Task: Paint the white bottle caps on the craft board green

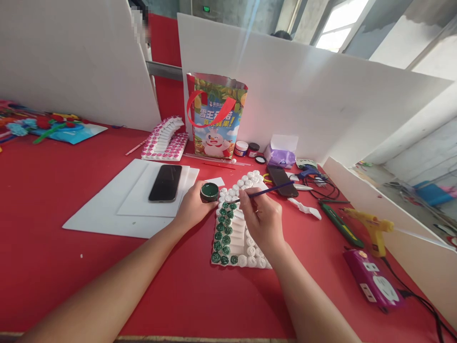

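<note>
Left hand (194, 206) at rosette board (236, 236), upper left edge, fingers curled round paint jar (209, 192); right hand (263, 220) over board's right side, fingers pinching slanted brush (269, 189).

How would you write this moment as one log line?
left hand: holds open paint jar | right hand: holds brush over rosettes | rosettes: some green, others white
</note>
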The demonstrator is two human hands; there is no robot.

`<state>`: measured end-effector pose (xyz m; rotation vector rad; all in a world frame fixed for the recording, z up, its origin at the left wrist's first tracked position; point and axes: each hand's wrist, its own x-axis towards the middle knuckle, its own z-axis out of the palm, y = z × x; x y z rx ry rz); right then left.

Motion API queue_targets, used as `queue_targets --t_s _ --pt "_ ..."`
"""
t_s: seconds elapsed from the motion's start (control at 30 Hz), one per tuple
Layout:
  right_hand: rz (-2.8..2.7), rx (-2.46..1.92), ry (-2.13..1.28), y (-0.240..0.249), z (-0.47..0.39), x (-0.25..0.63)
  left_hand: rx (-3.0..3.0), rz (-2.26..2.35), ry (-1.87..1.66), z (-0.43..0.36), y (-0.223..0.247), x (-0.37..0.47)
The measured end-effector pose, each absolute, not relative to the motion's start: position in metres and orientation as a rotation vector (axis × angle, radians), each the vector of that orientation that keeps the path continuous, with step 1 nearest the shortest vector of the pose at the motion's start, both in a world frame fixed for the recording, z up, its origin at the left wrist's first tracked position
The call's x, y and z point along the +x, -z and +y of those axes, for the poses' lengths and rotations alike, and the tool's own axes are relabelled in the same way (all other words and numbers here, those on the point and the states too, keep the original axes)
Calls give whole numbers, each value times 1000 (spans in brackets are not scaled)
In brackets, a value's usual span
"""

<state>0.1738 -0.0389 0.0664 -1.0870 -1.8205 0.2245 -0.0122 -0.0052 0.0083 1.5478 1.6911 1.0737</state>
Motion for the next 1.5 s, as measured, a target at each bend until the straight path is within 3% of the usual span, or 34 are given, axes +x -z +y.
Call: queue_targets --t_s 0.8,1.2,1.5 --pt "-1820 -1088 -136 -70 -40 178 1536 1697 -1075 -5 -9 -11" --pt "-1810 -1125 -364 -66 -39 173 1530 1688 -1071 -4 -9 -13" --pt "-1805 -1142 -325 -69 -40 174 1522 1691 -1067 -5 -10 -12"
